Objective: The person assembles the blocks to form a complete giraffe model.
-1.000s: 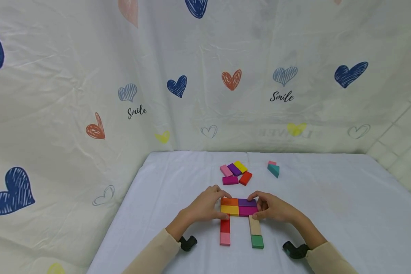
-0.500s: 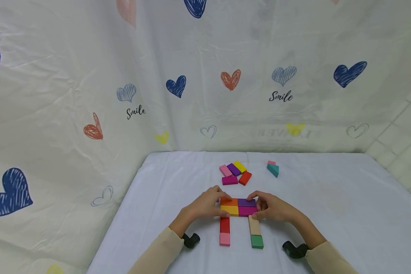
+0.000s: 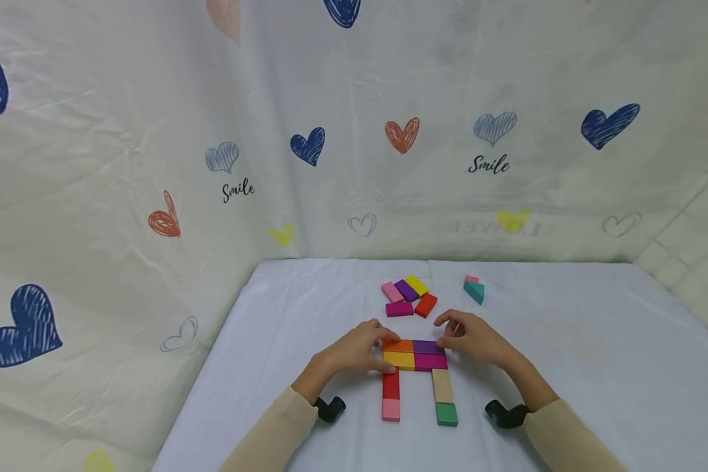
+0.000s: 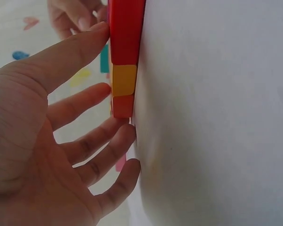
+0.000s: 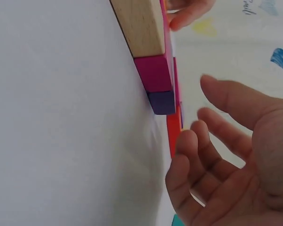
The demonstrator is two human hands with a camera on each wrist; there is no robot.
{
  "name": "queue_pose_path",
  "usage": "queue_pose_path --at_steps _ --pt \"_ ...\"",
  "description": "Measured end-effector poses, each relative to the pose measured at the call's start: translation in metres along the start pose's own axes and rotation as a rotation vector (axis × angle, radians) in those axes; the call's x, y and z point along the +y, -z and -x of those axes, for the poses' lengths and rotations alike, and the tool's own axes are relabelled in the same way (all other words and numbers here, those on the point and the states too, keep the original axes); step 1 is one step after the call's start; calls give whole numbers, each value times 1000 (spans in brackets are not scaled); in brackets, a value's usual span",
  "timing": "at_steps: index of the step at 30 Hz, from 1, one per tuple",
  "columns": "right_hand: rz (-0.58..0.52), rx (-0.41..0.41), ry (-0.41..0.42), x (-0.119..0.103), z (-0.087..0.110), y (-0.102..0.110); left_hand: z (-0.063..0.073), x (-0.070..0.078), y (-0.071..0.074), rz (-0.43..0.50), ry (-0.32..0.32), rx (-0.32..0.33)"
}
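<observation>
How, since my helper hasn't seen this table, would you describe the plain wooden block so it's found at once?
On the white table, find the rectangle of four blocks. From its near edge, the right leg has two pieces: the plain wooden block, next to the rectangle, and the green block, nearer the viewer. Bare tan wood sets the first apart from its coloured neighbours.

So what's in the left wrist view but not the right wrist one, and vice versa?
Only left wrist: the red block by the thumb of the left hand, plus outer ends of the yellow block and orange block. Only right wrist: the wooden block, plus outer ends of the magenta block and purple block. Both: that hand, the right hand and the teal block.
</observation>
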State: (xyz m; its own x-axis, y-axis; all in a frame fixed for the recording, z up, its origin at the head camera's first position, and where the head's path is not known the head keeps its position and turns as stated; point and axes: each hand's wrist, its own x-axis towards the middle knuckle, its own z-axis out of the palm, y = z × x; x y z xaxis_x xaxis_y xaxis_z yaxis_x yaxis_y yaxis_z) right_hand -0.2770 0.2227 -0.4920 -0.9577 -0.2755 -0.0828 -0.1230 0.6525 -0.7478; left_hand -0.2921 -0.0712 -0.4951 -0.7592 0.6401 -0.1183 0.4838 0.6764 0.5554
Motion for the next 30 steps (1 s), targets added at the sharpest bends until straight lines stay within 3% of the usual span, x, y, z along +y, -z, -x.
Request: queue_pose_path --at_steps 9,17,30 --pt "-13 125 -112 3 -42 6 0 1 0 -30 38 8" --pt "84 132 -202 10 -65 0 -1 -1 -2 -30 42 15" --pt "127 115 -236 8 -70 4 -2 -2 -3 -34 41 18"
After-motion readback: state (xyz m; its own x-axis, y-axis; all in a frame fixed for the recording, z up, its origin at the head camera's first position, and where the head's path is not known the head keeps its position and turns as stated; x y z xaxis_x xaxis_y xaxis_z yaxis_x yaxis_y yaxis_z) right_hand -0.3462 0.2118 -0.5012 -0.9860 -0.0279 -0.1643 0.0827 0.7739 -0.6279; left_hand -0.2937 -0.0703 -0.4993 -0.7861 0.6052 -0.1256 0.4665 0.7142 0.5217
